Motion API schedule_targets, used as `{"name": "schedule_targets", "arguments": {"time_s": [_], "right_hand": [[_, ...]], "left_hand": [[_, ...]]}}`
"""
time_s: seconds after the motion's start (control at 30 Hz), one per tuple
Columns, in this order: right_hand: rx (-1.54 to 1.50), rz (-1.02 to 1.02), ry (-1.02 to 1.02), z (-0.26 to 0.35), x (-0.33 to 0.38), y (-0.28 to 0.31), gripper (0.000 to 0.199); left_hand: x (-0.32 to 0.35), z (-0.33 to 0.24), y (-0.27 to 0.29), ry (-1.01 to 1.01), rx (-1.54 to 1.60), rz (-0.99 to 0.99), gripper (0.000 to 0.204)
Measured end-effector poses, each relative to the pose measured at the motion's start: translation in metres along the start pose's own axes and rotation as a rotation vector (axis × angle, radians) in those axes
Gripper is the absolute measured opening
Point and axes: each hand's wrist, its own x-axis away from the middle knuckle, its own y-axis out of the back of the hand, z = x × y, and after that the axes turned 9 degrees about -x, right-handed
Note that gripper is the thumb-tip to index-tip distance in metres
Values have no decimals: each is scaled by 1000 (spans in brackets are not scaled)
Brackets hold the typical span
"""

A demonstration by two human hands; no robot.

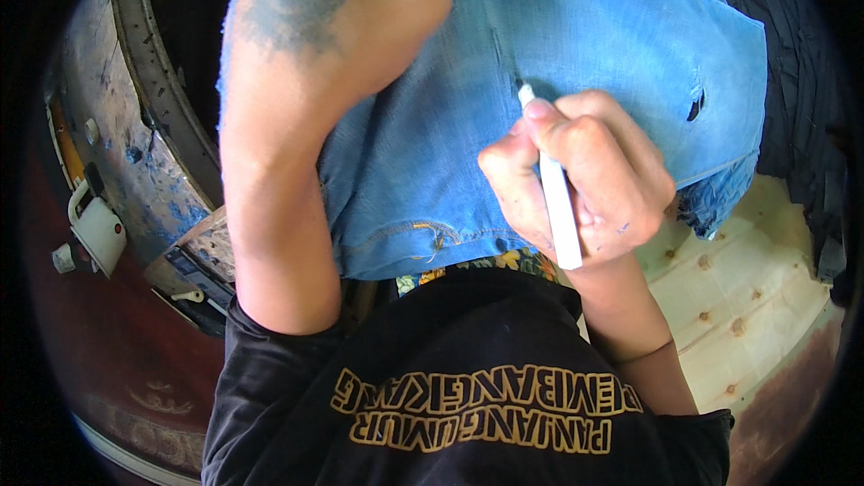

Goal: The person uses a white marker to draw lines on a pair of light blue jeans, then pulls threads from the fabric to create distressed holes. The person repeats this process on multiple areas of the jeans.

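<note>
Light-blue denim cloth [612, 45] lies spread over my lap, with a small dark hole near its right side and a frayed lower-right corner. My right hand [594, 171] is closed around a slim white pen-like stick [558, 207]. The stick's upper tip touches or nearly touches the denim beside a thin dark line. Across the upper left of the cloth reaches my left hand [360, 9], its back toward me. Its fingers run to the upper edge of the picture and mostly cannot be seen. Orange stitching [432, 236] shows along the near edge of the denim.
On the left stands a worn, curved board [153, 135] with blue stains. A white plastic device with a handle [97, 234] sits beside it. To the right lies a cream tufted cushion [738, 288]; dark fabric [801, 126] is heaped beyond it. The floor [117, 351] is dark red.
</note>
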Motion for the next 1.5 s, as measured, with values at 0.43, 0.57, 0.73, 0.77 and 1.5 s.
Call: {"name": "schedule_targets", "arguments": {"time_s": [0.43, 0.57, 0.73, 0.77, 1.5], "right_hand": [[126, 17, 89, -3, -27, -21, 17], [113, 118, 46, -1, -30, -18, 17], [95, 47, 51, 5, -11, -18, 25], [84, 13, 79, 5, -5, -19, 25], [74, 120, 34, 15, -5, -10, 15]], "left_hand": [[-3, 19, 9, -99, 149, 18, 21], [-5, 19, 9, -115, 45, 21, 22], [9, 0, 3, -147, -78, -155, 21], [9, -1, 3, -169, -95, -173, 21], [11, -7, -1, -168, -182, -263, 26]]}}
